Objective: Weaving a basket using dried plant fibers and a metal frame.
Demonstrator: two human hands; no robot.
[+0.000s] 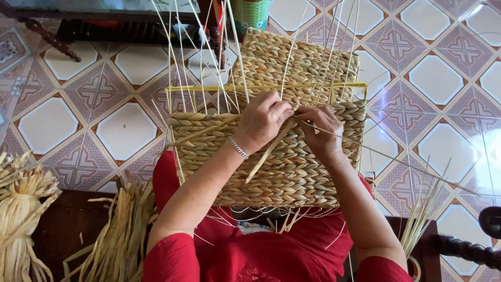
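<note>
A half-woven straw basket (292, 177) on a yellow wire frame (172, 90) rests on my lap, its braided wall facing up. My left hand (263, 121), with a silver bracelet on the wrist, grips a flat straw strand (266, 154) at the top edge of the weave. My right hand (321, 129) pinches the same strand beside it, fingers closed against the braid. Thin pale upright stakes (209, 57) stick out beyond the frame, away from me.
Bundles of loose dry straw lie at my left (21, 209) and by my left knee (120, 235). More thin stakes (422, 209) stand at the right. Dark carved wooden furniture (469, 250) sits at lower right, a dark table (104, 26) and green basket (250, 13) on the patterned tile floor (433, 78).
</note>
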